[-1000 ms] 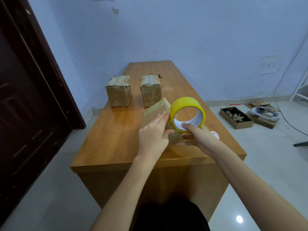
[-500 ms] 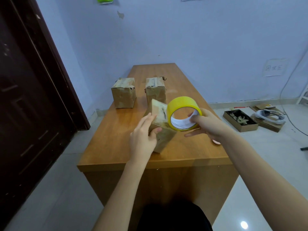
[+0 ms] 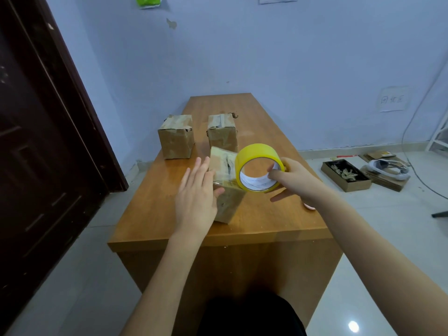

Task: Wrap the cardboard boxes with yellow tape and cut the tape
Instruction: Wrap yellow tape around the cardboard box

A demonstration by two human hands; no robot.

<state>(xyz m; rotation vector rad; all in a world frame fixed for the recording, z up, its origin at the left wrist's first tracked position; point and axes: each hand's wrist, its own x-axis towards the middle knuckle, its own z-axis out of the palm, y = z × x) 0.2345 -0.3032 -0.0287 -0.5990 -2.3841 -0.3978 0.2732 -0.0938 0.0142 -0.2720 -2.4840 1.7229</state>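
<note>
On the wooden table (image 3: 278,214), nearest box (image 3: 226,190) tilted under flat-fingered left hand (image 3: 195,202); right hand (image 3: 294,181) gripping tape roll (image 3: 258,167) against it. Best pressed steady, tape pulled taut.

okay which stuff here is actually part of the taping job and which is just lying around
Part of the job:
yellow tape roll, held by the right hand
near box, left hand flat against it
two far boxes

Lying about:
tray of scraps on the floor
flattened cardboard
white cable
</note>
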